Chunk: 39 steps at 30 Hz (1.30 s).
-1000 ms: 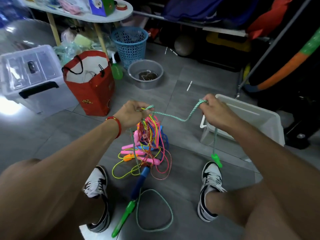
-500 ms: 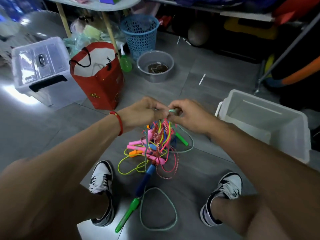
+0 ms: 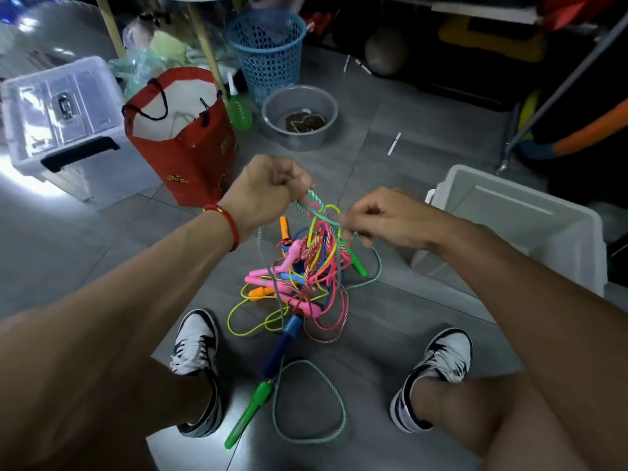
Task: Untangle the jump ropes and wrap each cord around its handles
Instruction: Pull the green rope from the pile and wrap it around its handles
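Left hand: fingers curled tight, pinching the teal braided cord at the top of the bundle and holding it up. Right hand: fingers curled, pinching the same teal cord just beside the bundle's top; exact fingertip contact is hidden by the knuckles.

The tangle of jump ropes hangs from both pinches above the grey floor between the shoes, its lower loops and pink handles resting on the tiles. The teal cord's free end trails down to a loop on the floor, ending at a green handle.

Handling, my read: light, limp, no fragility. The braided teal cord should grip well; the smooth yellow cord and pink plastic cords look slicker and springier. Best hold is at a handle, feeding it back through the loops; pulling mid-cord likely cinches the knots.
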### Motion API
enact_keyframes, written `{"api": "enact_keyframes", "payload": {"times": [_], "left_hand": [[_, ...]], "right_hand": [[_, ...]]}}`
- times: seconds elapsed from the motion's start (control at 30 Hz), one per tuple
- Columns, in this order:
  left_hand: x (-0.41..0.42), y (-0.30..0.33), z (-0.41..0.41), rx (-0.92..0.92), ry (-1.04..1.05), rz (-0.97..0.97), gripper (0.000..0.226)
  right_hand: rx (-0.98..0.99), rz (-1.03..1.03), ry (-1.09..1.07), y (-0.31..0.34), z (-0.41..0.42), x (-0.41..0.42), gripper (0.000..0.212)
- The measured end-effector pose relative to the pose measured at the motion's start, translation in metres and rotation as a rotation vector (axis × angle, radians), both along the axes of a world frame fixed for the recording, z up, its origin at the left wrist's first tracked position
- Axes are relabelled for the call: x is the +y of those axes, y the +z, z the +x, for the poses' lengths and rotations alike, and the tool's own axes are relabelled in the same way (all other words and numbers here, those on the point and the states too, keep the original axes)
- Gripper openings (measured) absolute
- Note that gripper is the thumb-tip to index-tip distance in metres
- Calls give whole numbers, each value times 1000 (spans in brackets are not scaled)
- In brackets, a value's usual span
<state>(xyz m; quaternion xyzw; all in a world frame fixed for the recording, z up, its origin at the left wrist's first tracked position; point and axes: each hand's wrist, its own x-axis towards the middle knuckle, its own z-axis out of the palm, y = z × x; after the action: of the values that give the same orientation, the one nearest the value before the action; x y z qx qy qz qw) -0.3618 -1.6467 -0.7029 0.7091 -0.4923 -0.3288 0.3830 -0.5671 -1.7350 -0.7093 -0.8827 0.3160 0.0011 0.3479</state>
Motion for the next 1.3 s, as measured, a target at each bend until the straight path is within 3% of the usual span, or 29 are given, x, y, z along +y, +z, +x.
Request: {"api": "enact_keyframes", "payload": {"times": [0.1,0.2,0.23,0.33,0.47,0.5,0.6,0.73,0.8,0.87,0.97,1.03,1.13,1.17,1.2,1.27,1.3], "left_hand": [[7,8,-7,177,-121,-40,14],[10,12,-15,225,-163,-55,18],[11,11,-13,181,-170,-50,19],[11,2,3,-202,-158,-2,12],[18,6,19,-446,-43,47,19],[19,7,25,-426,-3,72,19],[16,-2,33,-322,44,127,12],[20,5,-6,-7,-240,101,18],[24,10,-20,-71,-372,25,16],[23,15,-17,-165,-375,-51,22],[21,27,19,-88,-44,-142,26],[19,25,53,-148,158,-126,24],[18,7,68,-336,81,278,11],[19,0,60,-429,18,407,19],[20,-6,49,-469,-22,470,40],[22,-11,19,-380,-183,328,74],[23,-9,3,-298,-279,210,76]], "right_hand": [[-15,-25,-24,-2,4,4,39],[-6,30,0,-5,10,7,30],[-32,11,-35,-8,11,5,28],[-166,-148,-207,-8,11,-10,23],[-364,104,-350,22,-6,-16,22],[-370,81,-327,27,-10,-16,23],[-269,-236,-210,35,-10,-11,24],[-329,-247,-46,39,11,15,17],[-270,-331,22,33,15,19,19],[-101,-377,9,27,5,9,29],[294,-318,-21,16,-27,-19,36],[394,-214,-59,9,-45,-28,34],[1,-57,-201,10,-48,-28,31],[-157,-23,-229,17,-43,-23,30],[-261,-12,-223,25,-34,-17,28],[-337,-81,-138,37,-14,-1,26],[-327,-137,-87,39,-5,6,24]]}}
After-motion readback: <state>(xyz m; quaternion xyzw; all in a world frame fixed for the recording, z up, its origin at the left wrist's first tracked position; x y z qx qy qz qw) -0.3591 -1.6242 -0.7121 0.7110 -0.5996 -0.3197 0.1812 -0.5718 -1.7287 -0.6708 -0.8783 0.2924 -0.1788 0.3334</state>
